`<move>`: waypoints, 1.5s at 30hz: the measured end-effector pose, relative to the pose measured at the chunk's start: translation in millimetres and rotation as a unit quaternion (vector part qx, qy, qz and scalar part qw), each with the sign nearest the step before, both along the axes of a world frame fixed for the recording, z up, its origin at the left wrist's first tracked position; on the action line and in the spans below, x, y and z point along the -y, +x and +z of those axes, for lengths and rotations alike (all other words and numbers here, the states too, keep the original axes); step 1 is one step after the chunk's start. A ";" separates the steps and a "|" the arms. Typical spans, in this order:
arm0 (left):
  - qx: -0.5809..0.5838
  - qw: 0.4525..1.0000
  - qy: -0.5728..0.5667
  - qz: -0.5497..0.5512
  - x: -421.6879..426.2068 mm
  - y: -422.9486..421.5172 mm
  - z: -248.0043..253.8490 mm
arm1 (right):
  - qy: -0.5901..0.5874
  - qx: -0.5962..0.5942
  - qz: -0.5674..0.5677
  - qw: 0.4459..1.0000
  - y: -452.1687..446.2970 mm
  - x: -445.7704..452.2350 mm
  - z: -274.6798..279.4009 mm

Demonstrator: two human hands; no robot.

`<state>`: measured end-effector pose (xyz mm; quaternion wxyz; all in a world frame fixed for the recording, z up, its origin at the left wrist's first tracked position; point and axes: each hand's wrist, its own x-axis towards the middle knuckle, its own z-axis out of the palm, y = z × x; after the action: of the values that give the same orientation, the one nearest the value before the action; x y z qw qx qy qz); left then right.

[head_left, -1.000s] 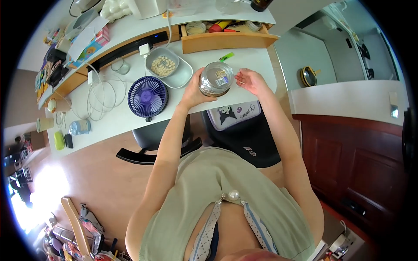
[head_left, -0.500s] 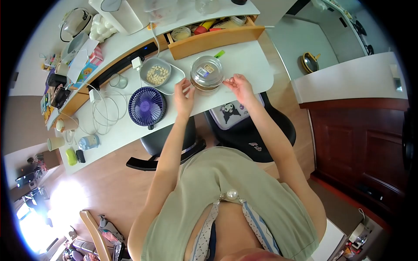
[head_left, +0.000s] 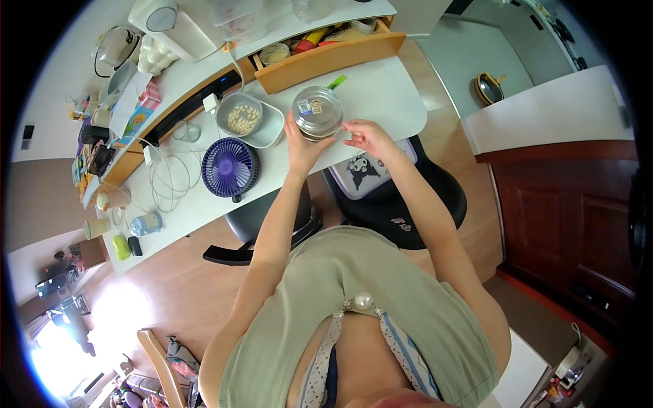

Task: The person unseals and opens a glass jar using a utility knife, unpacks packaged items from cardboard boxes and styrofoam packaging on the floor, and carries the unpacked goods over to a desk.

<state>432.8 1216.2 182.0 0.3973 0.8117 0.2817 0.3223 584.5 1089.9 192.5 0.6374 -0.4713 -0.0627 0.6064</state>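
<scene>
A clear round plastic jar [head_left: 318, 109] with a see-through lid and small labels on top stands near the front edge of the white desk. My left hand [head_left: 304, 146] is wrapped round the jar's lower left side. Just right of the jar is my right hand [head_left: 371, 139], its fingers curled and fingertips close together by the jar's side. Anything between those fingertips is too small to make out. Left of the jar, a grey bowl [head_left: 232, 103] of pale nuts or seeds rests against a pale tray [head_left: 273, 122].
A purple fan [head_left: 230, 166] and looped white cable [head_left: 163, 180] lie to the left on the desk [head_left: 384, 95]. Behind the jar, a wooden drawer [head_left: 333, 62] is pulled out, with a green-handled tool [head_left: 337, 82] in front. Black chairs [head_left: 435, 197] stand at the front edge.
My left hand has gone from beside the jar to round its side. The right hand's fingers have curled in more beside the jar. The whole view has shifted slightly.
</scene>
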 end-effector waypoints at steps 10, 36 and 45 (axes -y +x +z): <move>-0.008 1.000 -0.022 -0.005 -2.3 -1.5 0.3 | 0.018 -0.033 -0.085 0.996 -23.7 -2.9 28.5; -0.014 0.998 -0.054 -0.021 -6.2 -4.1 3.7 | 0.212 0.848 -0.041 0.484 -13.3 -12.9 41.0; -0.011 0.996 -0.013 -0.085 -25.0 -3.8 -4.3 | 0.218 0.766 0.046 0.603 -7.5 -20.3 53.3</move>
<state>429.0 1241.2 177.7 0.4304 0.8312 0.2203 0.2744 576.9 1110.3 245.9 0.4108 -0.6069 -0.6801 0.0205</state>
